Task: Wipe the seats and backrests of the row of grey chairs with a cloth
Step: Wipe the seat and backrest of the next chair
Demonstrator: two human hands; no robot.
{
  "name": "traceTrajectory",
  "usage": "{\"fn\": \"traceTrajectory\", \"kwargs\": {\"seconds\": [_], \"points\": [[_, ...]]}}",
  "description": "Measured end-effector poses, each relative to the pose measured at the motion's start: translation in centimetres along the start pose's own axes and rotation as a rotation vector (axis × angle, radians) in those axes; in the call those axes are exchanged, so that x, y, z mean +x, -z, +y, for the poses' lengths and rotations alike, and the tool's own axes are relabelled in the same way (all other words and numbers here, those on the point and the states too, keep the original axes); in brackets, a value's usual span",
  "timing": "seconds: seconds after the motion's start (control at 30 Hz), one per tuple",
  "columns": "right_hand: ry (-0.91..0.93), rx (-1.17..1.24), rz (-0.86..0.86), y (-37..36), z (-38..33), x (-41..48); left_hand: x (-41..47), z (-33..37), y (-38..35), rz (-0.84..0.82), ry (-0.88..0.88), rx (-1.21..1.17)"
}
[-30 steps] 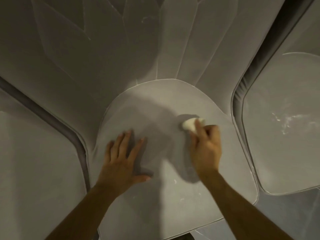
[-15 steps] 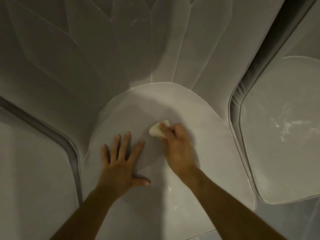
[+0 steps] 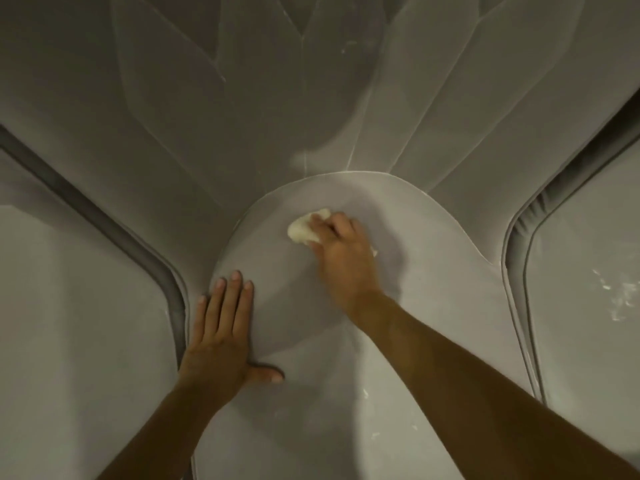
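Your right hand [image 3: 341, 252], grip bunched on the crumpled cream cloth [image 3: 303, 230], has slid up the grey padded seat [image 3: 433, 289], left hand [image 3: 218, 337] flat; wipe rightward next.

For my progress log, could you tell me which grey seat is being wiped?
The middle seat: the right hand grips the cloth on it, the left hand rests flat there; the left seat and right seat carry no hand.

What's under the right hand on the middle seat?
A bunched pale cloth, gripped by the right hand and pressed on the grey seat. Its far end pokes out past the fingers; the rest is covered.
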State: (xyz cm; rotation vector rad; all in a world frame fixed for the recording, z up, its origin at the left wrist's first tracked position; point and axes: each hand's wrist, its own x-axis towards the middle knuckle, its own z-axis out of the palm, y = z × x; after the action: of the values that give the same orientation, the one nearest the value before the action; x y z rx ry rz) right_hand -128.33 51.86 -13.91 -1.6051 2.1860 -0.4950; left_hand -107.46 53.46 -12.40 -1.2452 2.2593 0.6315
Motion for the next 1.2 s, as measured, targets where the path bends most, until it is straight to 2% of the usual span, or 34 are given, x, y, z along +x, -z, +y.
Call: {"fn": "traceTrajectory", "kwargs": {"seconds": [0.07, 0.17, 0.2, 0.4, 0.5, 0.63, 0.8, 0.87, 1.0, 1.07, 1.13, 1.2], "points": [[-0.038, 0.082, 0.071, 0.6, 0.2, 0.2, -0.1, 0.0, 0.1, -0.004, 0.002, -0.029], [-0.272, 0.143, 0.256, 1.8, 1.8, 3.0, 0.3, -0.3, -0.2, 0.030, -0.016, -0.035], [-0.298, 0.136, 0.252, 1.9, 1.7, 4.0, 0.4, -0.4, -0.3, 0.036, -0.027, -0.037], [-0.195, 0.073, 0.198, -2.9, -4.6, 4.5, 0.6, -1.0, -0.8, 0.066, -0.054, -0.040], [-0.061, 0.011, 0.083, -4.0, -6.3, 3.4, 0.0, -0.9, -0.8, 0.044, -0.027, -0.019], [0.239, -0.041, -0.130, -3.3, -6.5, 0.3, -1.7, -0.6, -1.3, 0.086, 0.104, -0.076], [0.432, 0.030, -0.189, -1.2, -4.5, -5.8, -4.6, -0.1, -2.2, 0.074, 0.165, -0.116], [0.341, 0.061, -0.153, 0.1, -3.1, -6.7, -5.3, 0.1, -2.7, 0.053, 0.142, -0.117], [-0.014, 0.047, 0.111, 3.3, 1.2, -4.2, -5.1, 0.3, -3.8, 0.064, 0.098, -0.086], [-0.182, -0.021, 0.150, 3.7, 2.9, -1.6, -4.6, 0.2, -4.4, 0.088, 0.091, -0.089], [-0.221, -0.055, 0.111, 2.5, 2.8, -0.8, -4.3, -0.1, -5.1, 0.082, 0.093, -0.087], [-0.135, -0.027, 0.035, 0.4, 1.1, -3.0, -4.2, -0.4, -5.6, 0.065, 0.107, -0.107]]}}
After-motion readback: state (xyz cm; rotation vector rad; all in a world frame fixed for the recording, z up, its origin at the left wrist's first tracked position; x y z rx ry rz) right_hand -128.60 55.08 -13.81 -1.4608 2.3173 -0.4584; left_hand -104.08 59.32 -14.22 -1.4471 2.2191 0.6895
